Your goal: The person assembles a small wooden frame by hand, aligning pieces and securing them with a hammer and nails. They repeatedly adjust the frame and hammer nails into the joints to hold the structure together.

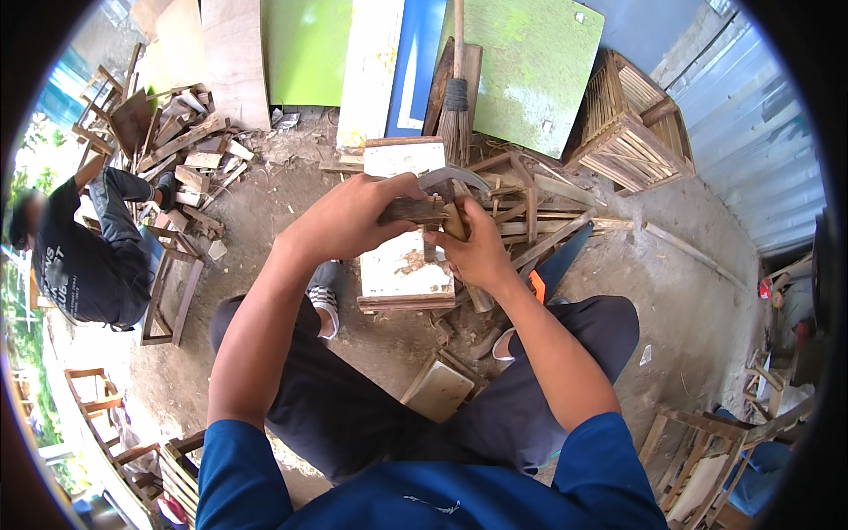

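Above a low bench with a worn white top [389, 274], both of my hands are raised close together. My left hand [358, 216] is closed around a short, dark, weathered piece of wood [415, 210]. Right beside it, my right hand [477, 246] grips a claw hammer [453, 179] by its light wooden handle. The curved metal head is by the far edge of the wood piece; whether they touch is hard to make out. My fingers partly cover the handle and the wood.
A handsaw with an orange handle [537, 284] leans by scrap wood [530, 208] right of the bench. Behind stand a broom [455, 106], painted boards [521, 79] and a slatted wooden frame [632, 146]. At left, a person [88, 247] sits near a scrap pile [199, 146].
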The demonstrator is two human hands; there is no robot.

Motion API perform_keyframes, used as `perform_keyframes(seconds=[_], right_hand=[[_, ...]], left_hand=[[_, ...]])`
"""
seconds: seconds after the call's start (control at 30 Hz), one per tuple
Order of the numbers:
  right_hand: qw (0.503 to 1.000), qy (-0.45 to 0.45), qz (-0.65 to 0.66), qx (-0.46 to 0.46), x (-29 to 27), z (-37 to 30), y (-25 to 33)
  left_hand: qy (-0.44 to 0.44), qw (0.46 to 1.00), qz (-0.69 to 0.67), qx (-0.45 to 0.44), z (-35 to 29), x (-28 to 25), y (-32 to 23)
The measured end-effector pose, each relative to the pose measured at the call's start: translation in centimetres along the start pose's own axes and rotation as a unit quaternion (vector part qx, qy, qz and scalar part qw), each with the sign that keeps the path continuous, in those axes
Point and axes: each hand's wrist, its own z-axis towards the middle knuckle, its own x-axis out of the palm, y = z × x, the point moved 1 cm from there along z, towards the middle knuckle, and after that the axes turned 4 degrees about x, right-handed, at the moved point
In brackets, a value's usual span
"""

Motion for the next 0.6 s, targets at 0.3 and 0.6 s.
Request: perform_keyframes(seconds=[0.3,0.6], right_hand=[[1.0,0.006,0.002,-0.002,-0.3,0.2,-0.4],[0.999,0.008,0.037,-0.008,-0.1,-0.3,-0.8]], left_hand=[[-0.011,1.0,-0.004,0.025,0.5,0.4,0.5],[-0.059,0.997,0.047,0.004,-0.3,1.5,-0.5]])
